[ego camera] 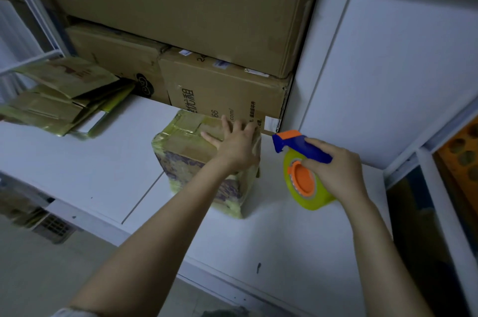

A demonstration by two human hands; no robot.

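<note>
- The white flat table top (pixel 90 174) runs under both forearms, which reach in from the near edge.
- The right hand (pixel 336 169) grips one blue-and-orange plastic tape dispenser (pixel 300 174). Its fingers (pixel 319 144) are curled over the blue handle, and the thumb lies by the round orange hub.
- One roll of yellowish clear tape (pixel 318 195) sits on that hub, below the curled fingers. The dispenser's orange-tipped nose points away from them, toward the parcel's far right corner, just short of touching it.
- The left hand (pixel 236 147) lies palm down on one squarish cardboard parcel (pixel 186 156), just left of the dispenser. Its fingers (pixel 227 125) are straight and spread, pressing on the top face near the far right edge.
- The parcel stands on the table under those fingers. It is brown card with a dark purple printed pattern on the sides, wrapped all over in glossy yellowish tape that wrinkles at the corners and the lower edge.
- Beyond the left fingertips three large brown corrugated cartons (pixel 222 94) are stacked: two side by side below and a bigger one across them. The lower right carton, with black lettering, almost touches the parcel.
- Far to the left of the fingers lies a loose pile of flat yellowish-taped packets (pixel 59 99); how many there are I cannot tell.
</note>
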